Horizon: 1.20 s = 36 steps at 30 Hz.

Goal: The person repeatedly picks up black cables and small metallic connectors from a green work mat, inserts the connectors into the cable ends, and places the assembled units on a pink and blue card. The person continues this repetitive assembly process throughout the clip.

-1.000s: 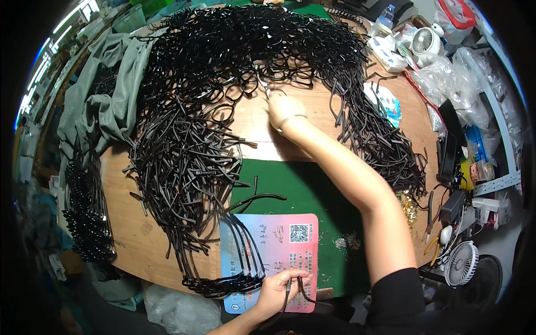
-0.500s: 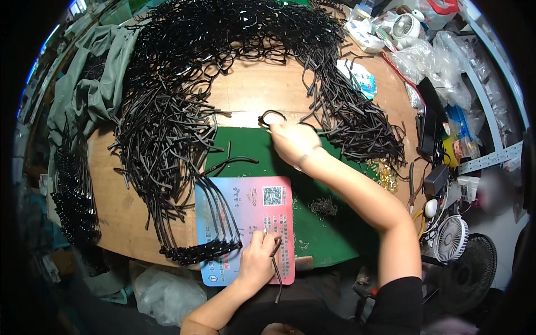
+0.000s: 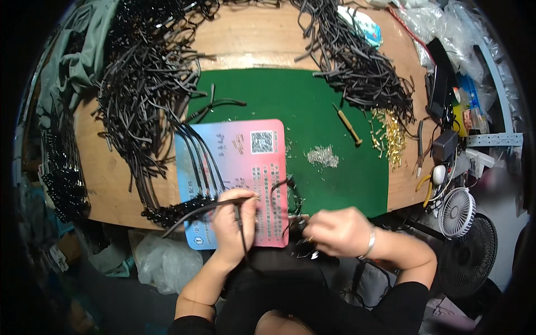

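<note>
My left hand (image 3: 234, 223) is closed on dark eyeglass temple arms (image 3: 201, 211), one pointing left and one hanging down past the fingers. It is over the pink and blue printed mat (image 3: 231, 151). My right hand (image 3: 338, 231), wearing a bracelet, is closed just right of the mat at the table's near edge. Between the hands is a black eyeglass frame (image 3: 281, 184), its rim curving toward the right fingers, which pinch its side; motion blur hides the exact grip. Left of my left hand, a row of temple arms (image 3: 198, 148) with black ends lies across the mat.
A green mat (image 3: 346, 184) holds a pile of tiny silver screws (image 3: 322, 156) and a yellow-handled screwdriver (image 3: 349, 125). Gold pieces (image 3: 394, 139) lie at right. Heaps of dark temple arms (image 3: 137, 100) flank the mat. White and black fans (image 3: 458, 212) stand beyond the table's right edge.
My right hand has come back from the far side of the green mat to beside my left hand, bringing a black eyeglass frame. My left hand has risen and turned. The view has shifted.
</note>
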Each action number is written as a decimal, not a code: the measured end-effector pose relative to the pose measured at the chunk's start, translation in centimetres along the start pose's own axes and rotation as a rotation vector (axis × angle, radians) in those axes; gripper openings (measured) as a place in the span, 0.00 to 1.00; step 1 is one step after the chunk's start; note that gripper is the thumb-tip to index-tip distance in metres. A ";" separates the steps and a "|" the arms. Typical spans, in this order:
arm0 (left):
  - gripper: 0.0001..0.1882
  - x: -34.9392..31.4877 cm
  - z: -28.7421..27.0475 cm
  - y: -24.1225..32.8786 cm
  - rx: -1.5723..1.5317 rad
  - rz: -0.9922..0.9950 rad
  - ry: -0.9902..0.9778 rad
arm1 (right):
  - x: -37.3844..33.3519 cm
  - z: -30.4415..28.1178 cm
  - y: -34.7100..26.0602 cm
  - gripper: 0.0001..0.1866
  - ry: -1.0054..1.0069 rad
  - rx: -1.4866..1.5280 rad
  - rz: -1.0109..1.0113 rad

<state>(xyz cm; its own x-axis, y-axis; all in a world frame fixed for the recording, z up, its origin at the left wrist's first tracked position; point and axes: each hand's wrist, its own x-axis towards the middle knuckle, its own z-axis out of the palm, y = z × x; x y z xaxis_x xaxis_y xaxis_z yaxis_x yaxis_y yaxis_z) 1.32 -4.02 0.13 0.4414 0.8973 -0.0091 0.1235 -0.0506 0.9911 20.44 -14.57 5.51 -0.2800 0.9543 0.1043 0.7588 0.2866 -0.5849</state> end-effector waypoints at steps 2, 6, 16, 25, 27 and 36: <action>0.04 0.2 0.4 1.3 -0.123 -0.072 0.025 | -1.9 4.6 0.2 0.08 0.025 -0.102 -0.122; 0.04 0.8 1.8 -0.9 0.061 -0.168 -0.143 | -0.7 6.7 0.5 0.06 0.012 0.000 -0.125; 0.04 0.5 1.8 -1.5 0.125 -0.120 -0.114 | -1.0 3.3 2.2 0.23 -0.025 0.053 0.196; 0.11 0.2 1.6 -2.8 0.466 0.324 -0.160 | -1.4 3.4 2.3 0.25 -0.036 -0.012 0.330; 0.15 0.3 1.5 -2.7 0.460 0.301 -0.168 | -1.6 3.0 2.2 0.25 -0.043 0.022 0.362; 0.06 -0.4 1.4 -2.8 0.436 0.297 -0.187 | -2.6 1.1 2.5 0.19 -0.016 0.032 0.410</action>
<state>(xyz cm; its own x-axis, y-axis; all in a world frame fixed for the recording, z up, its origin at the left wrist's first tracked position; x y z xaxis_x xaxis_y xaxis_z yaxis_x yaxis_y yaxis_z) 2.03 -4.82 -2.79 0.6586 0.7257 0.1989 0.3084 -0.5014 0.8084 22.42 -16.47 2.93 0.0322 0.9874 -0.1548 0.7906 -0.1199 -0.6004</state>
